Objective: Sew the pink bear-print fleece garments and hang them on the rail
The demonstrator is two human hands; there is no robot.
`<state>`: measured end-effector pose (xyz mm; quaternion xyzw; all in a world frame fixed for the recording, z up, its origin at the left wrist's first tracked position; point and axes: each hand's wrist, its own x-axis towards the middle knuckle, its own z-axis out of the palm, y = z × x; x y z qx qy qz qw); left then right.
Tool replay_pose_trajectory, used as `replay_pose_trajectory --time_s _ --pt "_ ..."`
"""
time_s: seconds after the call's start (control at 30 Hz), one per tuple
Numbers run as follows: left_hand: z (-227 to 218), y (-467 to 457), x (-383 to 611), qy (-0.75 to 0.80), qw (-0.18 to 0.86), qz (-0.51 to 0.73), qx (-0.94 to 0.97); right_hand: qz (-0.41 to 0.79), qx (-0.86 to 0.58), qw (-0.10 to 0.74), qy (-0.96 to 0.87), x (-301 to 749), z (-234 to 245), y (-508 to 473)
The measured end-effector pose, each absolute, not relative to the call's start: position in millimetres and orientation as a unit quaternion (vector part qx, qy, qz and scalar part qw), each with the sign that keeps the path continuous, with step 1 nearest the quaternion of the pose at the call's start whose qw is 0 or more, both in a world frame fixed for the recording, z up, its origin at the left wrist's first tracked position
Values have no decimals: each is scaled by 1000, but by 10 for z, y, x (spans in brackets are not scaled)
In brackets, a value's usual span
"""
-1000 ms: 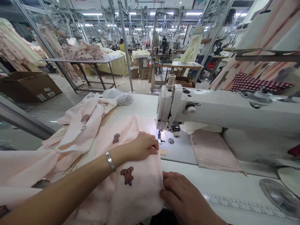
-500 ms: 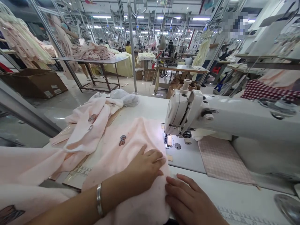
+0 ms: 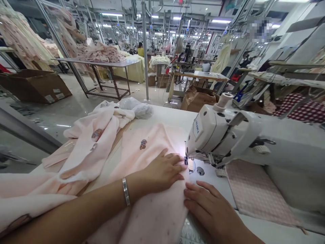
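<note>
Pale pink fleece fabric (image 3: 152, 210) with a small bear motif lies on the white sewing table, its right edge by the lit needle of a sewing machine (image 3: 215, 135). My left hand (image 3: 162, 171), a silver bangle on its wrist, rests on the fabric with fingers spread, fingertips close to the presser foot (image 3: 186, 160). Nearer to me, my right hand (image 3: 213, 206) lies along the fabric's right edge with its fingers stretched out and fingertips touching the edge. Part of the fabric is hidden under my left arm.
More pink fabric with bear prints (image 3: 93, 135) lies bunched on the left, beside a clear plastic bag (image 3: 137, 108). Under the machine arm lies a pink checked cloth (image 3: 256, 193). Beyond stand a metal table (image 3: 122, 63) piled with pink pieces and cardboard boxes (image 3: 35, 86).
My left hand and the pink fabric have moved forward toward the needle, bringing the fingertips closer to the presser foot. My right hand has shifted slightly forward along the edge. The view has also shifted.
</note>
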<state>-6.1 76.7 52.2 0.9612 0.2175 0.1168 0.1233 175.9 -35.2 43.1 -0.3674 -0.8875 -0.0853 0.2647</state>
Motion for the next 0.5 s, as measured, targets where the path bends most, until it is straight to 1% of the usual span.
replay_pose_trajectory --time_s 0.2,0.43,0.5 --pt "409 789 -48 203 78 139 966 -78 -373 292 -877 1758 383 -349" --pt "369 854 -60 127 63 200 970 -105 -381 266 -879 1770 458 -299" --pt "386 868 -48 121 57 200 971 -135 -352 238 -895 1821 451 -295"
